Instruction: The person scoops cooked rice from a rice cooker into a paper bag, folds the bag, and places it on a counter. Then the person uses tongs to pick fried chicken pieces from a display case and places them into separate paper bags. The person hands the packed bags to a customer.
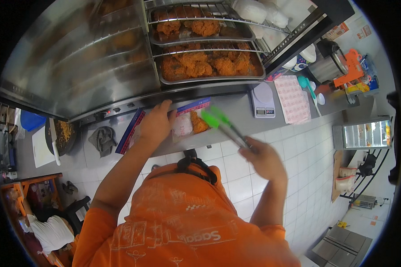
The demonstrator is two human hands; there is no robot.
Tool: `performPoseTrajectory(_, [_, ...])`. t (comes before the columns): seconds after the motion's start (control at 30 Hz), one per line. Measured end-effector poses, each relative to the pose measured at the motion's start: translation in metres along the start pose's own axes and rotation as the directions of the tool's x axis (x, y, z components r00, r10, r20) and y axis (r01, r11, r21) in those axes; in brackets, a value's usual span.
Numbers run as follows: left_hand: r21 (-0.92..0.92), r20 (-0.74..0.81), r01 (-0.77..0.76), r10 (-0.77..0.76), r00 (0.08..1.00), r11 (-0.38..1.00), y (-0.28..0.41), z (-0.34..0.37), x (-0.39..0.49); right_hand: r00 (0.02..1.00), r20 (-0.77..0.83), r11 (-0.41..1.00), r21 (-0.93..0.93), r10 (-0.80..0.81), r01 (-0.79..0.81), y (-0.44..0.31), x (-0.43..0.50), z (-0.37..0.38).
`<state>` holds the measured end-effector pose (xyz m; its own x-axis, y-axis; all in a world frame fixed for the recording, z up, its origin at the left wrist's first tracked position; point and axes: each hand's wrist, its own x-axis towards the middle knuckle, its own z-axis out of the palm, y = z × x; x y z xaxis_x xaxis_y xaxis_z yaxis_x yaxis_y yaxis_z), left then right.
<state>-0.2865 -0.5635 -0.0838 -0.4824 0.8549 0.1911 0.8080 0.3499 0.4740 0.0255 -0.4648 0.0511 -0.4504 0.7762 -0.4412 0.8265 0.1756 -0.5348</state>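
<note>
My left hand (156,122) holds an opened takeaway box (193,106) with blue and red printing, fingers over its far edge. Inside lie a paper-wrapped round item (182,124) and a piece of fried chicken (198,122). My right hand (262,157) is closed around metal tongs (232,133) with green tips. Those tips are blurred and sit just right of the chicken piece; whether they touch it cannot be seen. Part of the box, left of the wrapped item, is hidden by my left hand and wrist.
Beyond the counter edge stands a heated display cabinet (120,101) holding trays of fried chicken (200,65). To the right are a kitchen scale (263,100) and printed paper sheets (290,98). A grey cloth (102,140), a knife (54,140) and a dark pan (67,137) lie left. One person (51,233) is at lower left.
</note>
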Motion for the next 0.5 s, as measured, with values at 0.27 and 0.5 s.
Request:
performPoseTrajectory(0.27, [-0.049, 0.136, 0.149, -0.141, 0.981, 0.988, 0.012, -0.017, -0.007, 0.901, -0.214, 0.926, -0.109, -0.377, 0.361, -0.089, 0.083, 0.013])
performPoseTrajectory(0.5, [-0.084, 0.158, 0.232, -0.217, 0.963, 0.969, 0.002, -0.035, -0.035, 0.911, -0.293, 0.941, -0.262, -0.289, 0.214, -0.108, 0.111, 0.021])
